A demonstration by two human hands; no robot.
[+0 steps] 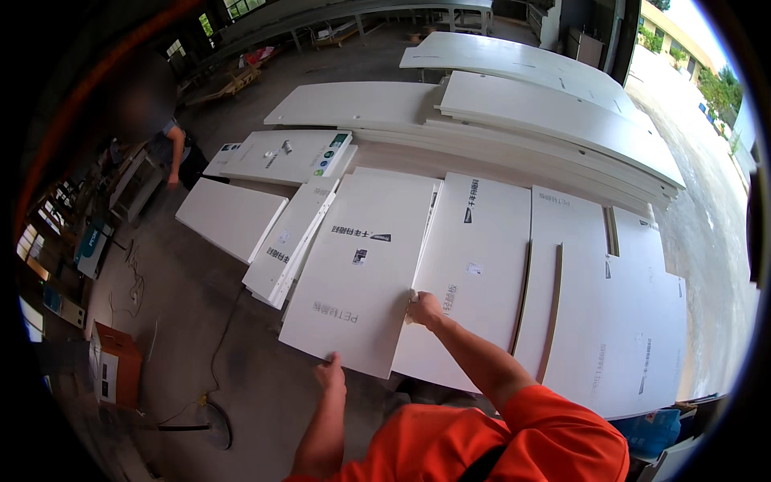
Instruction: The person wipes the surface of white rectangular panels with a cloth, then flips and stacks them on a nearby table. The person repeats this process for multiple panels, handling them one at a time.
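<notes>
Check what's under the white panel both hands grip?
The white panel overlaps the neighbouring white panel on its right edge and smaller stacked boards on its left. Whatever supports them is hidden.

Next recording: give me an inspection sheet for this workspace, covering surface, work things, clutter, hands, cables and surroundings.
Surface: concrete floor; white panels lie in overlapping stacks, raised above it.
Work things: white panel, flat and slightly skewed over the neighbouring panel.
Clutter: two thin curved strips lying on the panels to the right; cardboard box on the floor.
Hands: left hand on the white panel's near edge; right hand at its right edge. How tightly they grip it cannot be told.
Cables: dark cable trailing across the floor.
Surroundings: long boards stacked behind; another person standing at far left; open daylight at right.
</notes>
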